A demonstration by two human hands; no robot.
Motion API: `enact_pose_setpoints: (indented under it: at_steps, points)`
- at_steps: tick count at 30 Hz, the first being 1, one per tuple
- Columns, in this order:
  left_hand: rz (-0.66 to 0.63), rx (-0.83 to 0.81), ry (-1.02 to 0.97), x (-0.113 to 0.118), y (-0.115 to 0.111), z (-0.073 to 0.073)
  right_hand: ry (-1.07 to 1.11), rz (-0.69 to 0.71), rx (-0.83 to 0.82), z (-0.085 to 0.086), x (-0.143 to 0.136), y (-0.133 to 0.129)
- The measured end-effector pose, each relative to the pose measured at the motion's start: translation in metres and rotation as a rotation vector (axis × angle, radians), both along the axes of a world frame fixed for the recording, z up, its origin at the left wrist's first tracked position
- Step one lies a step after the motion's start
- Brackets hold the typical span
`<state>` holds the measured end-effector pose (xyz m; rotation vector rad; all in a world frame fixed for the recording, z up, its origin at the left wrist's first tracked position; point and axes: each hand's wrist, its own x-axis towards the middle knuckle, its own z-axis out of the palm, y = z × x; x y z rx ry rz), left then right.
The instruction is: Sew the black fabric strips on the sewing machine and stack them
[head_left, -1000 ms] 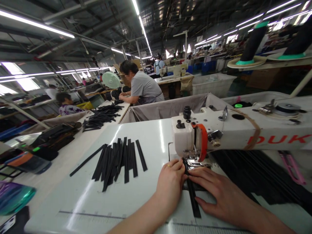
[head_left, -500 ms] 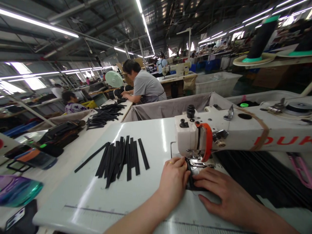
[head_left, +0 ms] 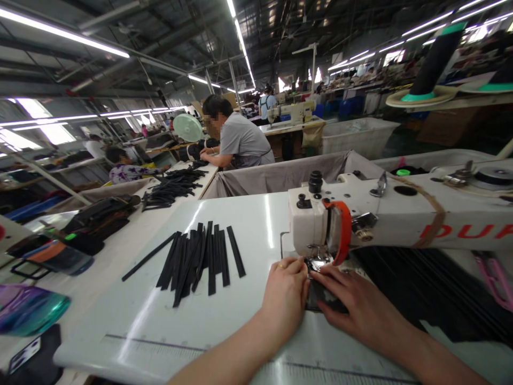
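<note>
A small piece of black fabric (head_left: 316, 294) lies at the needle area of a white sewing machine (head_left: 385, 214), just in front of its metal presser foot (head_left: 319, 262). My left hand (head_left: 284, 293) has its fingers curled and closed on the left edge of the fabric, close to the foot. On the other side, my right hand (head_left: 355, 305) rests with its fingers stretched over the fabric and the thumb apart below them. The needle tip and part of the fabric are hidden by the fingers. Several loose black strips (head_left: 192, 262) lie on the pale tabletop left of my hands.
An orange guard (head_left: 343, 232) stands at the machine head. Long black strips (head_left: 433, 289) lie beneath the machine arm. A ruler scale (head_left: 160, 345) runs along the table's front. Left are a purple-green bottle (head_left: 36, 310) and a dark phone (head_left: 38, 355). A co-worker (head_left: 244, 136) sits beyond.
My right hand has shifted slightly left and up toward the presser foot, its thumb closer to the fabric. My left hand has barely moved. The loose strips lie as before.
</note>
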<state>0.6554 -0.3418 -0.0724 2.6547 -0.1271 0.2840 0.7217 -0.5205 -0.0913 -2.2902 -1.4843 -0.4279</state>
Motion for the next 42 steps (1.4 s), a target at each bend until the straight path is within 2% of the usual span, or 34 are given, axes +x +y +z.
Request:
enact_pose_setpoints:
  at_steps: [14,27,35,37,39,41,42]
  points:
    - [0.008,0.046,-0.002,-0.001,-0.004,-0.002,-0.022,-0.007,-0.034,0.001,-0.003,0.001]
    - [-0.069,0.185,-0.013,0.016,0.001,-0.004,-0.058,-0.032,-0.031,0.003,-0.005,0.003]
    - [-0.068,0.1,-0.092,0.009,0.003,-0.001,0.017,-0.03,-0.012,0.006,-0.004,-0.004]
    - [-0.003,0.052,-0.138,0.012,0.008,-0.002,0.013,-0.138,0.036,0.008,0.001,-0.013]
    - [0.054,0.024,-0.183,0.018,0.013,-0.004,-0.062,-0.352,0.06,0.011,0.007,-0.026]
    - [0.052,0.038,-0.172,0.024,0.017,-0.007,-0.165,-0.542,0.007,0.011,0.011,-0.039]
    - [0.031,0.056,-0.142,0.026,0.017,-0.008,-0.2,-0.589,-0.039,0.011,0.012,-0.044]
